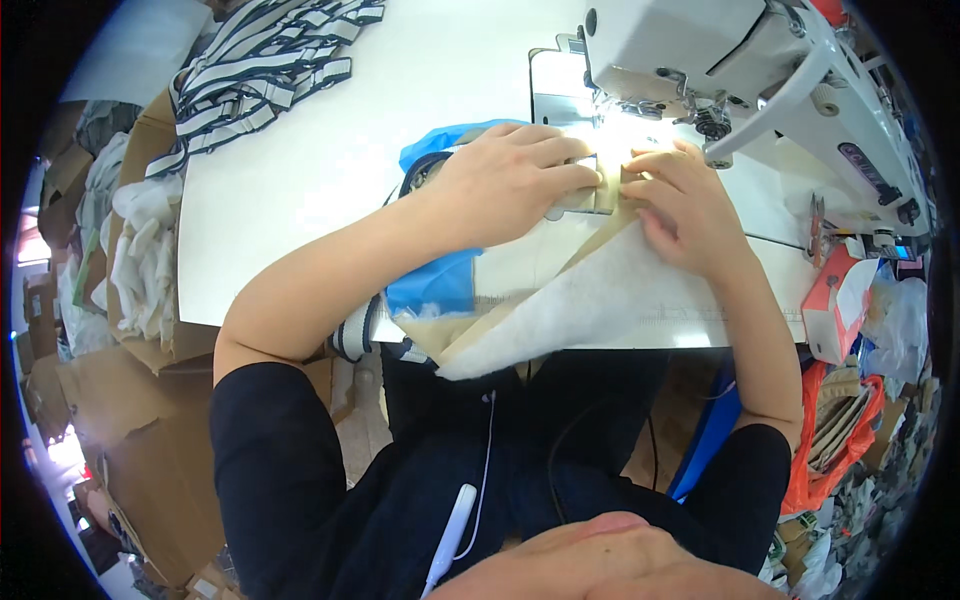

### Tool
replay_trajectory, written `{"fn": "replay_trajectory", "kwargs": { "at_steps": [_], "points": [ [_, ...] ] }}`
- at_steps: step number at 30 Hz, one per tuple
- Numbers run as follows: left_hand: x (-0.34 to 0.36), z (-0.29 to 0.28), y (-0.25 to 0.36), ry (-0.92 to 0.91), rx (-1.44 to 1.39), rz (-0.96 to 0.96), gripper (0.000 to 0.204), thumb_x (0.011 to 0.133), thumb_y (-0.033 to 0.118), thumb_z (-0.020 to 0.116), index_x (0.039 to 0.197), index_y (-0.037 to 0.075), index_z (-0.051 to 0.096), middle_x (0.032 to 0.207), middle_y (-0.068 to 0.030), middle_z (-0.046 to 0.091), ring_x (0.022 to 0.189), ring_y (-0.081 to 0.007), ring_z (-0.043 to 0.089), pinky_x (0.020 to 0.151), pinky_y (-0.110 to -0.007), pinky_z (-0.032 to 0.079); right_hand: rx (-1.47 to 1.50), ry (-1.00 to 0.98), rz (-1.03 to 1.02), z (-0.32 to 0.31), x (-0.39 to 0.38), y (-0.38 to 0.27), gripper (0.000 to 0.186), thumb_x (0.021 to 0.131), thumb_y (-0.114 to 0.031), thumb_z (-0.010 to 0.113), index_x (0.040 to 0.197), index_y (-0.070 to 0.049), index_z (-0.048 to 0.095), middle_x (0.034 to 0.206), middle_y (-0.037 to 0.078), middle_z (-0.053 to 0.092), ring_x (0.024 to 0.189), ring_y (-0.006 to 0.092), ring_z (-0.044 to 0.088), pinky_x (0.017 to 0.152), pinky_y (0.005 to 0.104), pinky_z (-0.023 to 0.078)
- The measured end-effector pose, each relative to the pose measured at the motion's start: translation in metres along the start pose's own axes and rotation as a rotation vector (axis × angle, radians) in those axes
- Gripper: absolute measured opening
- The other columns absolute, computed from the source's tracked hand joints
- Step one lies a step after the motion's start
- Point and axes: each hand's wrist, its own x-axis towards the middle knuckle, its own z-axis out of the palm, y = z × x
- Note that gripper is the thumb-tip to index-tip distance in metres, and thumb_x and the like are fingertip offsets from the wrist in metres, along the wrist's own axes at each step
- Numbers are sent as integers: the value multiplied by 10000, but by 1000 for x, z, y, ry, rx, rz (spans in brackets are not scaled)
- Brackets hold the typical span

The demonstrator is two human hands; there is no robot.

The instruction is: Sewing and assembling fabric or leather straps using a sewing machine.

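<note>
My left hand (505, 182) lies flat on a beige fabric piece (600, 195) and presses it to the white table just before the needle of a white sewing machine (745, 55). Just right of the left hand, my right hand (680, 205) pins the same piece with its fingertips. White padding (590, 305) backs the beige fabric and hangs over the table's near edge. Blue fabric (435, 285) sits under my left wrist. The needle area is brightly lit and washed out.
A heap of black-and-white striped straps (265, 65) lies at the far left of the white table (330, 170). Cardboard boxes with white cloth (145, 250) stand to the left. An orange bag (835, 430) and a small carton (835, 300) are at the right.
</note>
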Motion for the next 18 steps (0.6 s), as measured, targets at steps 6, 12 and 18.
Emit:
{"fn": "replay_trajectory", "kwargs": {
  "at_steps": [6,12,18],
  "points": [
    [0,-3,0,-54,12,-16,283,829,91,635,1106,151,644,1164,-33,604,1097,-231,590,944,-365,476,-33,15,1,8,4,-12,237,743,-133,706,978,-143,678,1104,-29,623,966,139,603,754,333,387],
    [3,-2,-1,-15,-90,-52,283,826,87,630,1104,139,647,1141,-55,606,1088,-257,589,937,-379,475,42,25,29,7,2,-5,211,779,-119,685,988,-145,682,1082,-44,626,961,136,596,770,325,379],
    [0,0,5,-7,-33,-6,294,807,74,629,1090,144,655,1106,-47,608,1049,-254,597,914,-394,477,67,13,-28,3,1,-7,219,751,-97,702,966,-132,676,1028,-22,625,923,185,598,783,344,417]
  ]
}}
